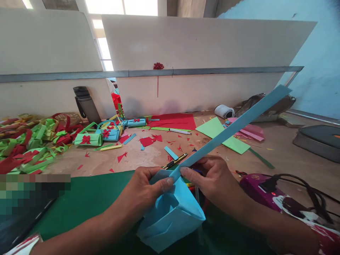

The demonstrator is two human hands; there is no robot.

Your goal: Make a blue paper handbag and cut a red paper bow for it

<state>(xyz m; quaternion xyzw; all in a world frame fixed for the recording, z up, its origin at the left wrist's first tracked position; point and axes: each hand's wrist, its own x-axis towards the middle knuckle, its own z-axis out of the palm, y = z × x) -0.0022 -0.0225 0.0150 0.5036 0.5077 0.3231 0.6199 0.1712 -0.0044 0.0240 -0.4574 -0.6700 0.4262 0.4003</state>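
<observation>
A folded blue paper bag is held up in front of me, its pleated side facing down and toward me. My left hand pinches the bag's upper edge together with the lower end of a long blue paper strip. Slanting up to the right, the strip's far end is free. My right hand pinches the strip between thumb and fingers just beside the left thumb. Whether the strip is stuck to the bag I cannot tell. Behind the hands lies a cutter knife, partly hidden.
A green mat covers the near table. Finished small paper bags and a dark bottle stand back left. Red scraps, a pen and green paper lie behind. At right are a purple power strip and cables.
</observation>
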